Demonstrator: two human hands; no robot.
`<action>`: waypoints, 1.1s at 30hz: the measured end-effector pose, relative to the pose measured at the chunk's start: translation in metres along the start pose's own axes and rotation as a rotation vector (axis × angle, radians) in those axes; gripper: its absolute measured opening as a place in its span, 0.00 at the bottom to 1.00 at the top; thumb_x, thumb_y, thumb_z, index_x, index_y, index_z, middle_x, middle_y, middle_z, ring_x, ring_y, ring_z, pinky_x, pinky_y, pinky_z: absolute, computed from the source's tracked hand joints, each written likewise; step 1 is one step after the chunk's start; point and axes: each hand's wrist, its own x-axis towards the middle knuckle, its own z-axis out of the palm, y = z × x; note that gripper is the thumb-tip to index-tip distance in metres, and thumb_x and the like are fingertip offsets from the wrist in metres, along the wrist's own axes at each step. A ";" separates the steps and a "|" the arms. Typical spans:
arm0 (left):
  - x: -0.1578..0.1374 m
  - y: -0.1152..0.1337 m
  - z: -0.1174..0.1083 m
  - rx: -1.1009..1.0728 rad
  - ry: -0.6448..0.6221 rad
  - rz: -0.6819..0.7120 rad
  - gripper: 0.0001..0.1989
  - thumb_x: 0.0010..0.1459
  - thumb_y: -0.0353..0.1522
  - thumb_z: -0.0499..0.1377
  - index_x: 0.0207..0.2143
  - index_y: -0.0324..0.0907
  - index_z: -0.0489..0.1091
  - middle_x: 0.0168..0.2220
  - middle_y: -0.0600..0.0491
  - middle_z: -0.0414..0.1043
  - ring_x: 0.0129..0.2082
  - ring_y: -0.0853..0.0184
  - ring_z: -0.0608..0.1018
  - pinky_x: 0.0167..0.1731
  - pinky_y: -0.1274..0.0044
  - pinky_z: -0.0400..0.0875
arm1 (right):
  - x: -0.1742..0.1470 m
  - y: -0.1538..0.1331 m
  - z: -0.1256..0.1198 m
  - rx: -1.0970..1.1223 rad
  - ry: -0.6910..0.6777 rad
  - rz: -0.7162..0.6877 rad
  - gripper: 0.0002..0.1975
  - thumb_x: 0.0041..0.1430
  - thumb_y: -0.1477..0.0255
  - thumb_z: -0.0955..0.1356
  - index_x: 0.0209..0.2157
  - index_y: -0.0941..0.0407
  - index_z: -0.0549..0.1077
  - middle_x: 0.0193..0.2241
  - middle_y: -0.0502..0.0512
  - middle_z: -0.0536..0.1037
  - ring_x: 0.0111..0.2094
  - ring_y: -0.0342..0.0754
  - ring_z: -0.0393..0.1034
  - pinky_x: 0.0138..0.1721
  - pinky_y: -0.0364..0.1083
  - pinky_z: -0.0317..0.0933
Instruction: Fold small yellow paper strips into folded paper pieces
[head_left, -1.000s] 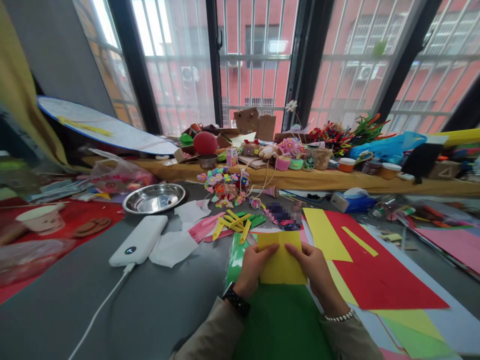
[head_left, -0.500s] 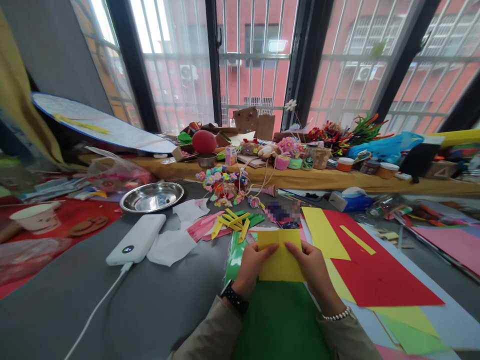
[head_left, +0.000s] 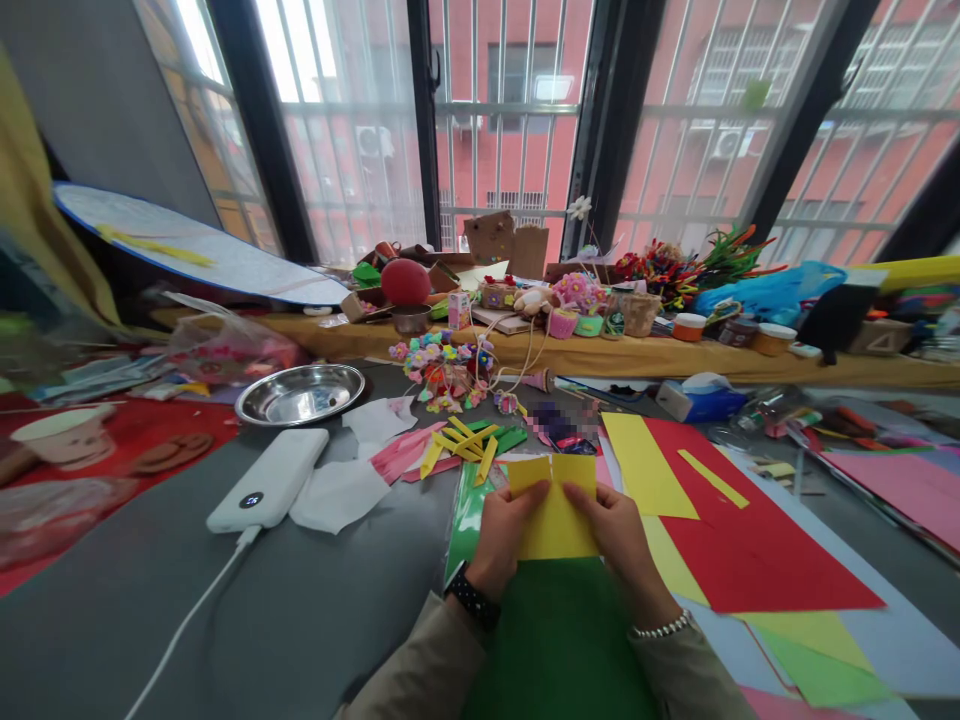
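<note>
Both hands pinch a small sheet of yellow paper [head_left: 559,530], thumbs in front and the other fingers behind it. My left hand [head_left: 504,530] grips its left half, and my right hand [head_left: 619,530] grips the right half. At the middle of the top edge a short split shows between the thumbs. Below the paper lies a dark green sheet [head_left: 562,640]. Beyond my left hand are several folded yellow paper strips [head_left: 465,440], lying across green and pink pieces.
To the right lie a red sheet [head_left: 757,540], a yellow sheet [head_left: 649,465] and a thin yellow strip [head_left: 712,477]. On the left are a white power bank [head_left: 274,480] with a cable, white paper scraps [head_left: 341,497] and a metal plate [head_left: 259,412]. Crafts crowd the sill behind.
A small split has opened at the top middle of the yellow paper, its two upper halves now slightly apart. My left hand's side has tilted a little.
</note>
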 end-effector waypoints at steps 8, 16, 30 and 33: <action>0.000 0.000 -0.001 0.033 0.038 0.044 0.16 0.39 0.36 0.61 0.31 0.35 0.68 0.28 0.46 0.73 0.24 0.64 0.75 0.25 0.76 0.69 | -0.002 -0.003 0.001 -0.020 -0.025 -0.029 0.17 0.36 0.61 0.68 0.25 0.61 0.71 0.19 0.53 0.75 0.22 0.50 0.69 0.22 0.43 0.63; 0.003 0.006 -0.005 0.158 -0.049 -0.013 0.18 0.34 0.35 0.63 0.30 0.34 0.69 0.30 0.46 0.73 0.29 0.62 0.74 0.29 0.75 0.69 | 0.000 -0.005 -0.007 -0.120 0.019 -0.094 0.21 0.33 0.59 0.69 0.25 0.62 0.71 0.19 0.54 0.75 0.22 0.51 0.69 0.20 0.44 0.62; -0.001 0.005 -0.002 0.083 -0.035 -0.001 0.17 0.37 0.35 0.62 0.31 0.33 0.69 0.30 0.45 0.73 0.29 0.61 0.74 0.31 0.74 0.68 | 0.000 0.000 -0.004 -0.013 -0.060 -0.036 0.17 0.37 0.62 0.68 0.27 0.61 0.71 0.19 0.53 0.75 0.22 0.50 0.69 0.22 0.44 0.63; 0.001 0.005 -0.003 0.106 -0.017 0.000 0.17 0.36 0.35 0.62 0.30 0.33 0.69 0.30 0.44 0.73 0.29 0.61 0.74 0.31 0.74 0.68 | 0.000 -0.001 -0.005 -0.028 -0.056 -0.057 0.18 0.36 0.62 0.68 0.27 0.61 0.71 0.20 0.53 0.75 0.23 0.50 0.69 0.23 0.44 0.63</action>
